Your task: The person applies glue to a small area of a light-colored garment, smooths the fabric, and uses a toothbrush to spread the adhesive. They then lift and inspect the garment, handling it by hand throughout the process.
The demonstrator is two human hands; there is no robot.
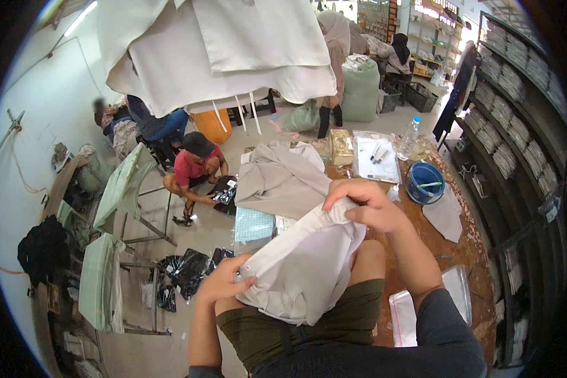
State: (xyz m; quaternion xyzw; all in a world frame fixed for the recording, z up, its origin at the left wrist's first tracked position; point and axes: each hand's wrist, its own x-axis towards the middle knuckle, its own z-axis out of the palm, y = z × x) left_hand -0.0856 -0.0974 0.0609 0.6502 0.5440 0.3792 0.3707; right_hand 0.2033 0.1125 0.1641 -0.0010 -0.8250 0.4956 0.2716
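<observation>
An off-white garment (302,271) lies across my lap, its folded band stretched diagonally between my hands. My left hand (227,277) grips the lower-left end of the band, where a small red mark shows. My right hand (368,205) pinches the bunched upper end. Behind it, beige cloth (280,179) is piled on the worn wooden table (447,252), beside a light blue dotted packet (253,225).
A person in red (195,167) squats at left near black bagged items (183,277). Green-padded stands (97,283), a blue bucket (425,183), a bottle (409,142) and a dark shelving rack (516,126) surround me. Off-white garments (220,44) hang overhead; other people (334,44) are farther back.
</observation>
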